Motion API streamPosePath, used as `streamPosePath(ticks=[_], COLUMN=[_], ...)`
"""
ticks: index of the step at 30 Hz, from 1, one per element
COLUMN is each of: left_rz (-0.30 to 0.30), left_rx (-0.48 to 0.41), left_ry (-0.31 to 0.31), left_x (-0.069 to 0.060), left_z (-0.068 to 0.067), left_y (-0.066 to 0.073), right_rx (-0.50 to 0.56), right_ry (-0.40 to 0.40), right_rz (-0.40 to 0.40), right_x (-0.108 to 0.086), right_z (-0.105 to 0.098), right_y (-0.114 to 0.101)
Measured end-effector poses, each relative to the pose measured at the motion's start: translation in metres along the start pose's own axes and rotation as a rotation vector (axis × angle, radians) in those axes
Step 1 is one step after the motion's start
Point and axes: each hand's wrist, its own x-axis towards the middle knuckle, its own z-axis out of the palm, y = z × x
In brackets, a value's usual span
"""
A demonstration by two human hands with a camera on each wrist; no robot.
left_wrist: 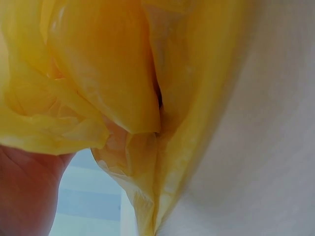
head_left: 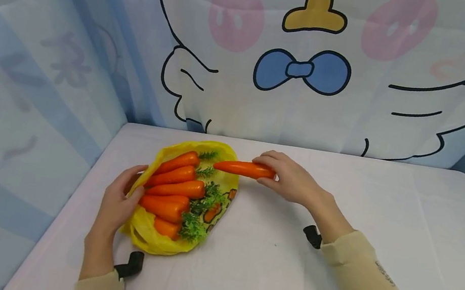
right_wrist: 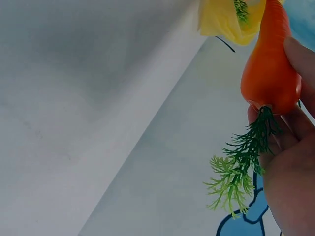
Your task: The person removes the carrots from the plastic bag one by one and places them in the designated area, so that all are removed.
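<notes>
A yellow plastic bag [head_left: 141, 240] lies on the white table with its mouth spread open. Inside it several orange carrots [head_left: 181, 189] with green leafy tops [head_left: 195, 228] lie stacked side by side, tips to the left. My left hand [head_left: 118, 200] grips the bag's left edge, thumb over the rim; in the left wrist view yellow plastic [left_wrist: 197, 98] hides the fingers. Between thumb and fingers, my right hand [head_left: 289, 179] holds another carrot [head_left: 238, 167] by its thick end. Its tip points left over the bag's right rim, and its green leaves [right_wrist: 246, 152] hang by the palm.
The white tabletop [head_left: 237, 279] stretches in front of and to the right of the bag. Behind it hangs a curtain [head_left: 292, 119] with a cartoon print, and a blue-and-white curtain [head_left: 22, 130] stands at the left. Black wrist mounts [head_left: 130, 265] sit on both wrists.
</notes>
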Motion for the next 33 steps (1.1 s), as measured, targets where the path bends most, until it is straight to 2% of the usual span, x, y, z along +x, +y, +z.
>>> streamPosePath(ticks=[14,33], left_rz=[0.006,0.013], left_rx=[0.007,0.010], left_ry=[0.002,0.013], left_x=[0.000,-0.001], left_z=[0.000,0.000], left_y=[-0.001,-0.001], right_rx=[0.003,0.012], right_ry=[0.020,0.011], right_rz=[0.096,0.145], right_x=[-0.017,-0.030], right_z=[-0.008,-0.006], right_y=[0.030,0.056])
